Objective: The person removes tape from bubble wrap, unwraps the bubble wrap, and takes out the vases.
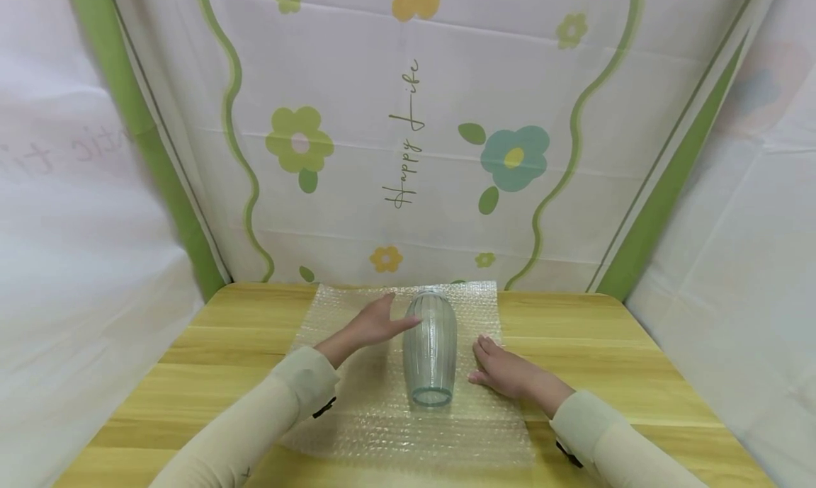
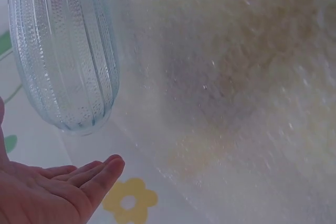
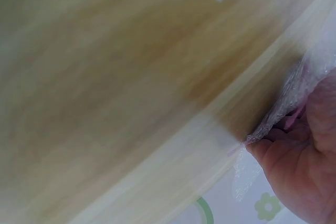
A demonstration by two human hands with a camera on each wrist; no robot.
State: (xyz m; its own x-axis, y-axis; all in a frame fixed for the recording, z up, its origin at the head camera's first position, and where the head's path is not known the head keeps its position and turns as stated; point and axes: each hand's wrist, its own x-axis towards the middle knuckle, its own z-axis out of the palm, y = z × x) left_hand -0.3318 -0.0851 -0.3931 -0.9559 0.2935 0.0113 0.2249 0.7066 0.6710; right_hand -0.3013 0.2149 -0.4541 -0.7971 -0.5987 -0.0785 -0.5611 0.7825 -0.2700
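Observation:
A clear ribbed glass vase (image 1: 431, 353) lies on its side on a sheet of bubble wrap (image 1: 395, 435), one round end towards me. My left hand (image 1: 375, 323) is at the vase's left, thumb spread towards the glass. In the left wrist view, the left hand (image 2: 58, 192) shows extended fingers beside the vase (image 2: 65, 51), with nothing held; whether the thumb touches the glass is unclear. My right hand (image 1: 506, 370) touches the wrap's right edge, fingers fairly straight. The right wrist view shows that hand (image 3: 302, 166) against the wrap's raised edge (image 3: 281, 100), some fingers hidden.
The wrap lies on a wood-grain table (image 1: 574, 346), reaching near its back edge. A white curtain (image 1: 344, 212) with printed flowers hangs behind the table. White fabric walls (image 1: 733, 261) with green strips close in both sides.

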